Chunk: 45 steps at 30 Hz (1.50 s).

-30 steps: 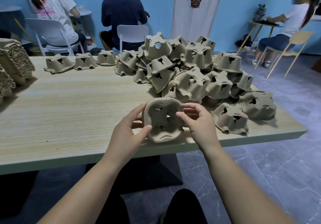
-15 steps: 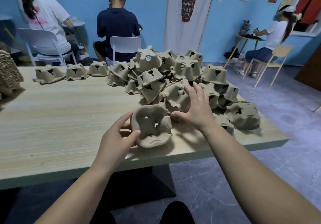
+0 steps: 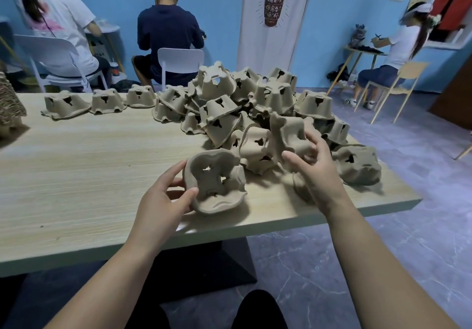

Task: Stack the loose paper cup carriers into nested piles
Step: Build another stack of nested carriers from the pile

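My left hand (image 3: 163, 198) grips a brown pulp cup carrier (image 3: 214, 183) by its left rim, hollow side tilted toward me, near the table's front edge. My right hand (image 3: 313, 172) holds a second carrier (image 3: 288, 134), lifted just off the near side of the heap, fingers curled round its right side. A big loose heap of carriers (image 3: 245, 103) fills the right half of the wooden table (image 3: 89, 165). Three single carriers (image 3: 102, 100) stand upside down in a row at the far edge.
A nested stack of carriers (image 3: 10, 103) shows at the far left edge. People sit on chairs behind the table and at a small table (image 3: 362, 50) at the back right. Grey floor lies to the right of the table.
My right hand left the carrier in my left hand, reached into the heap and picked up a second carrier. The left hand kept its hold. The camera tilted up slightly.
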Tool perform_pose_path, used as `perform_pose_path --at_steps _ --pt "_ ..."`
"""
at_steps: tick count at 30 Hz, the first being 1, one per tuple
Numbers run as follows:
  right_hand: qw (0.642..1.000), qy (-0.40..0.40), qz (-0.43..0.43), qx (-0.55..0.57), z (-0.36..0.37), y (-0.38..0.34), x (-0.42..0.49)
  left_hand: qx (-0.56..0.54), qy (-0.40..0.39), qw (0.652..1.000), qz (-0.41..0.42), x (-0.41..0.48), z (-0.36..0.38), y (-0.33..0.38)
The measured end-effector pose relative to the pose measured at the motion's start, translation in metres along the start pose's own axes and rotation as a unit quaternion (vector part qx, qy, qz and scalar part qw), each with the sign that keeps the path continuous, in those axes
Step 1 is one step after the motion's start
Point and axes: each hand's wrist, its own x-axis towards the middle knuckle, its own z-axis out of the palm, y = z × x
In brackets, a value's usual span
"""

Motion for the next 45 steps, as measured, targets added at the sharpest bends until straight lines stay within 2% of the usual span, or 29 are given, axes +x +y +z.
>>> perform_pose_path --at_steps 3,5,8,15,19,22,25,27,34,42,45 --pt "0.985 0.008 0.083 0.150 -0.002 0.013 -0.018 -0.009 0.000 1.000 0.001 -0.001 -0.004 -0.001" --pt "0.974 0.023 0.122 0.192 -0.001 0.021 -0.023 -0.011 -0.004 1.000 0.005 -0.002 -0.003 0.001" --pt "0.972 0.077 0.143 0.167 0.004 0.028 -0.029 -0.014 -0.005 1.000 0.006 -0.002 0.000 0.001" --pt "0.980 0.128 0.099 0.115 -0.004 0.029 -0.038 -0.025 -0.002 1.000 0.003 -0.003 0.000 0.001" --pt "0.968 0.105 0.129 0.186 -0.013 0.027 -0.044 -0.030 -0.005 1.000 0.002 -0.003 0.000 0.002" --pt "0.964 0.028 0.150 0.219 -0.008 0.021 -0.047 -0.031 -0.013 0.999 0.000 -0.004 -0.001 0.003" --pt "0.970 -0.042 0.130 0.199 0.013 0.015 -0.048 -0.034 -0.016 0.999 -0.001 -0.005 -0.001 0.005" --pt "0.976 -0.053 0.118 0.177 0.030 0.013 -0.046 -0.044 -0.016 0.999 -0.010 -0.007 0.000 0.008" --pt "0.991 -0.033 0.065 0.108 0.062 0.015 -0.040 -0.069 -0.050 0.996 -0.033 -0.008 -0.001 0.014" --pt "0.998 0.004 0.055 0.014 0.065 0.020 -0.032 -0.031 -0.011 0.999 -0.024 -0.009 0.003 0.009" --pt "0.997 0.019 -0.010 -0.073 0.061 0.018 -0.025 -0.034 0.009 0.999 -0.023 -0.008 0.004 0.009"
